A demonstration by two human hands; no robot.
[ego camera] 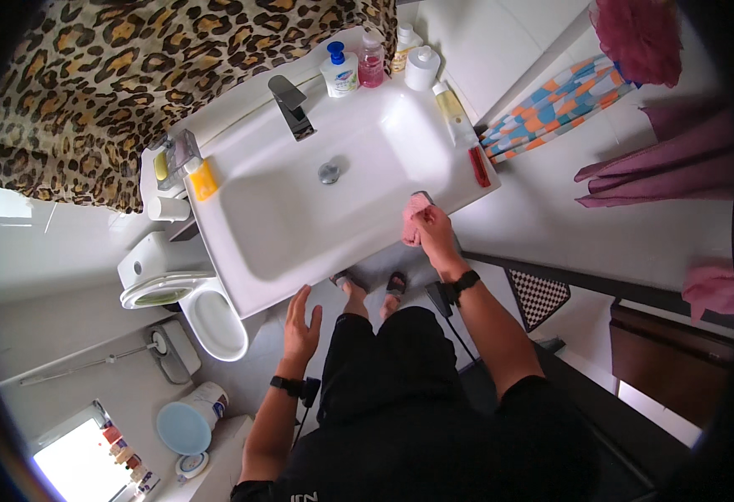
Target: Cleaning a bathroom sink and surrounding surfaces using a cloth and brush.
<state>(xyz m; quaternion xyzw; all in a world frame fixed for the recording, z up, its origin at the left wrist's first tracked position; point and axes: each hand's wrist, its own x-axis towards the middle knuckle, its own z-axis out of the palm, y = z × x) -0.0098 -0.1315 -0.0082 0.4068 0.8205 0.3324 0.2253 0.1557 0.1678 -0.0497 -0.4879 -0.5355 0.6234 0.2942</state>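
A white bathroom sink (266, 216) stretches before me, with a grey faucet (293, 108) at its back and a metal drain stopper (329, 173) in the basin. My right hand (435, 231) grips a folded pink cloth (413, 219) at the sink's front right rim. Something dark and flat shows partly behind the cloth; I cannot tell what it is. Near the sink's front left edge is my left hand (302, 325), its fingers apart and nothing in it. A black strap with a small device sits on each wrist.
Along the back rim stand a soap pump bottle (342, 72), a pink bottle (371, 63) and a white bottle (422, 68). A tube (453, 113) and a red object (479, 167) lie right. A yellow tube (202, 180) is left, by a soap dish (179, 157). A toilet (216, 323) stands left.
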